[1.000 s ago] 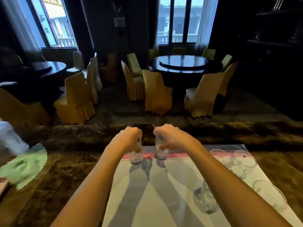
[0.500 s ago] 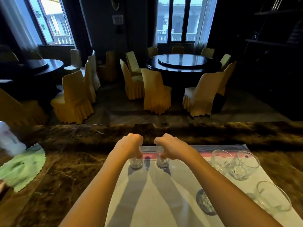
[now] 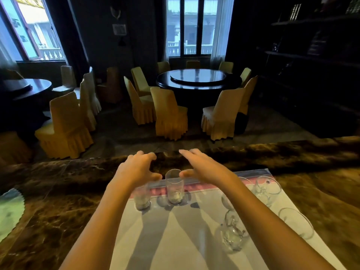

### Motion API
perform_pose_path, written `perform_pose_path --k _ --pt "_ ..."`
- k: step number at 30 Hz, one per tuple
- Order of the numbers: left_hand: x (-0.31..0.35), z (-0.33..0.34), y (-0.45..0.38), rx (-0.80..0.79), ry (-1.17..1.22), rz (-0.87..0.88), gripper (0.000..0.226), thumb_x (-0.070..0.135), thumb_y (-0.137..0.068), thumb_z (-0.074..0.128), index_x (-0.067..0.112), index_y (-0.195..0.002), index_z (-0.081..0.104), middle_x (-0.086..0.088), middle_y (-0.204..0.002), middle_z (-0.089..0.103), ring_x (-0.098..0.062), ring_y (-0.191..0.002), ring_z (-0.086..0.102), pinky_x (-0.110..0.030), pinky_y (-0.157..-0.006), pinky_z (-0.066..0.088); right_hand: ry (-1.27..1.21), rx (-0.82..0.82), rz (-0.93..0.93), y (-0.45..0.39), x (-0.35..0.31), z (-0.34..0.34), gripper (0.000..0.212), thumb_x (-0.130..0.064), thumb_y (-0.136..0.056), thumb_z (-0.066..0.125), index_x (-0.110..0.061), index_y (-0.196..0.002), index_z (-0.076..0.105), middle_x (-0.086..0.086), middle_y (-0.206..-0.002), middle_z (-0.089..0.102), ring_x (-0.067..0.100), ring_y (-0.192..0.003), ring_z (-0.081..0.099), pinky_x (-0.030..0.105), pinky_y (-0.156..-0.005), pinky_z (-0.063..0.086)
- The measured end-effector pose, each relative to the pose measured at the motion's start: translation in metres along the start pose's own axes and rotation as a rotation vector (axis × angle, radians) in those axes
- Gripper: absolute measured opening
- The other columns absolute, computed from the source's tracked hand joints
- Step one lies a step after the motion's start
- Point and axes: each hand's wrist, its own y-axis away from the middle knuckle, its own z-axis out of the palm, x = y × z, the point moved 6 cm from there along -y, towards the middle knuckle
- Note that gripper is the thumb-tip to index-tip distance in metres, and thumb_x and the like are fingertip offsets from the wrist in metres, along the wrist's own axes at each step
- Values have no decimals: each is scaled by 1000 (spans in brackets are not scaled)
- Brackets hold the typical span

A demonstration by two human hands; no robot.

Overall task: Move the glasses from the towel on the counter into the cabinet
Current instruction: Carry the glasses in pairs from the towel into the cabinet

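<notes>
Both hands have let go of the two tall glasses they gripped a moment ago. Left hand point(image 3: 136, 168) & right hand point(image 3: 202, 166) now hover above them, fingers spread, holding nothing, a gap between the two.

Left tall glass point(image 3: 141, 197) & right tall glass point(image 3: 174, 189) stand upright, side by side, at the far edge of the towel point(image 3: 175, 240). Judgement: they've only been set down on the towel again, so the move to the cabinet isn't started; no cabinet door in view.

More glasses on the towel's right side: wine glasses point(image 3: 267, 189) and one lying glass point(image 3: 233, 233).

Surface: dark brown marble counter point(image 3: 58, 211), green item point(image 3: 9, 213) at left edge. Room beyond: dim dining hall w/ round table point(image 3: 198, 78), yellow-covered chairs point(image 3: 169, 114), bright windows point(image 3: 190, 26).
</notes>
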Motion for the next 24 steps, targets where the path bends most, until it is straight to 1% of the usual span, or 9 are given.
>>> perform_pose_path --k 2,5,8,11,13,16,20,22,24 --pt "24 -23 3 83 46 57 68 52 -82 70 32 -140 42 -5 -136 48 -25 -116 53 -43 -90 53 -21 66 21 15 19 -27 77 -39 -90 66 -31 -152 21 2 -158 25 28 -139 33 48 -107 41" --pt "73 -46 9 176 112 178 63 51 -87 66 31 -142 41 -3 -139 45 -25 -119 50 -42 -88 52 -12 140 52 43 55 -64 74 -41 -92 63 -30 -152 22 3 -158 24 28 -141 30 49 -108 39" --pt "127 -51 15 200 164 286 59 47 -90 63 30 -142 42 -3 -141 45 -23 -120 51 -39 -87 50 23 201 128 74 93 -92 72 -43 -92 62 -31 -152 23 2 -158 24 29 -141 31 50 -108 39" --pt "174 -36 22 132 190 345 56 46 -92 61 29 -142 42 -2 -139 48 -22 -117 53 -37 -89 48 41 235 230 104 128 -102 73 -44 -91 63 -35 -150 22 0 -159 21 29 -142 30 50 -108 40" --pt "200 -17 27 76 174 371 55 47 -91 61 30 -140 43 -1 -137 49 -21 -116 53 -37 -90 47 53 228 299 124 149 -101 73 -43 -90 64 -36 -150 23 -1 -161 19 29 -142 30 49 -108 39" --pt "226 23 36 -25 159 392 55 50 -91 60 32 -139 43 1 -138 48 -20 -117 54 -35 -92 47 87 213 370 153 171 -89 74 -44 -89 66 -35 -150 25 0 -160 22 27 -141 31 45 -108 40" --pt "244 78 39 -113 143 401 62 54 -89 60 33 -144 39 -1 -146 45 -22 -125 52 -35 -98 47 122 130 414 186 187 -52 72 -45 -86 69 -36 -146 32 1 -154 34 27 -134 42 39 -104 44" --pt "251 97 30 -120 145 388 65 53 -89 61 33 -146 36 -1 -151 40 -25 -129 49 -38 -100 47 107 80 445 200 194 -33 74 -45 -85 70 -38 -146 30 0 -154 34 27 -132 43 39 -101 47" --pt "258 113 16 -124 119 363 71 55 -87 63 36 -148 31 -3 -156 32 -30 -134 44 -43 -103 47 94 24 476 210 199 -17 76 -41 -85 72 -38 -147 29 -1 -154 33 25 -129 44 36 -96 51"
